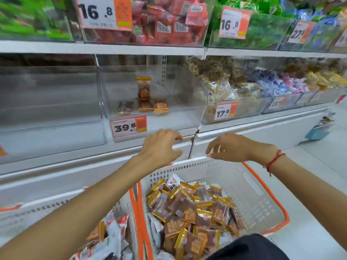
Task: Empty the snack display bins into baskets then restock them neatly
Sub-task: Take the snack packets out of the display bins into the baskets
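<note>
My left hand (161,145) hung over the gap between the shelf front and the white basket (249,188), fingers loosely spread and holding nothing. My right hand (232,148) was at the basket's far rim, thumb and fingertips close together there; I could not tell whether it pinched the rim or only touched it. I saw no packet in it.

The clear bin (155,94) tagged 39.8 was almost emptied: one packet (143,88) stood upright against the back, and three small ones (144,107) lay on the floor of the bin near its front. The rest, gold-edged brown snack packets (191,207), were heaped in the basket below me, with a second basket (52,209) of other packets just beside it on my left.

As I judged it, the main risk was missing those stragglers, since the bin's glare partly hid them. The upright packet could tip flat when I reached past it. If my right hand tugged the rim, the loaded basket might shift or tilt and spill. The two baskets touched, so packets could cross over and mix stock.
</note>
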The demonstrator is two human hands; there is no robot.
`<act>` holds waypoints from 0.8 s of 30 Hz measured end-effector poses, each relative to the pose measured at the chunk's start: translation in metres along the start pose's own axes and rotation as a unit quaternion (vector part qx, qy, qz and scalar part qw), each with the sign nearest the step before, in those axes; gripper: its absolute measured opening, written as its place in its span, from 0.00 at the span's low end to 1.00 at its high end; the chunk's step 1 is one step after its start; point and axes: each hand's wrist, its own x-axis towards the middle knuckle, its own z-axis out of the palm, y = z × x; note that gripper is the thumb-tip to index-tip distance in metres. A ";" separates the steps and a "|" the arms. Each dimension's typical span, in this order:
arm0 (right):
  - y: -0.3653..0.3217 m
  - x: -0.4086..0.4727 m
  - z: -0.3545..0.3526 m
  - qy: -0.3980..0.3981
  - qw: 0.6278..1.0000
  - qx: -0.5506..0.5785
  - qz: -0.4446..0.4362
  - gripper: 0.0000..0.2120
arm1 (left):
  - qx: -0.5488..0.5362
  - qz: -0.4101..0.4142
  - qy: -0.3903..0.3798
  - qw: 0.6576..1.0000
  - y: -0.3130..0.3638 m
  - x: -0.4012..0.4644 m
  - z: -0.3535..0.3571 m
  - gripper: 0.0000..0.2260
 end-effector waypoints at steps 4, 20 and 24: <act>-0.014 0.027 -0.018 0.136 0.987 0.070 -0.045 0.08 | 0.055 0.040 0.190 0.979 -0.048 -0.003 -0.034 0.10; -0.066 0.315 -0.058 -0.012 0.992 0.092 0.085 0.31 | -0.054 -0.181 0.257 0.948 -0.168 0.027 -0.057 0.32; -0.065 0.324 -0.072 -0.076 0.992 0.050 0.085 0.23 | -0.058 -0.206 0.234 0.948 -0.169 0.028 -0.056 0.34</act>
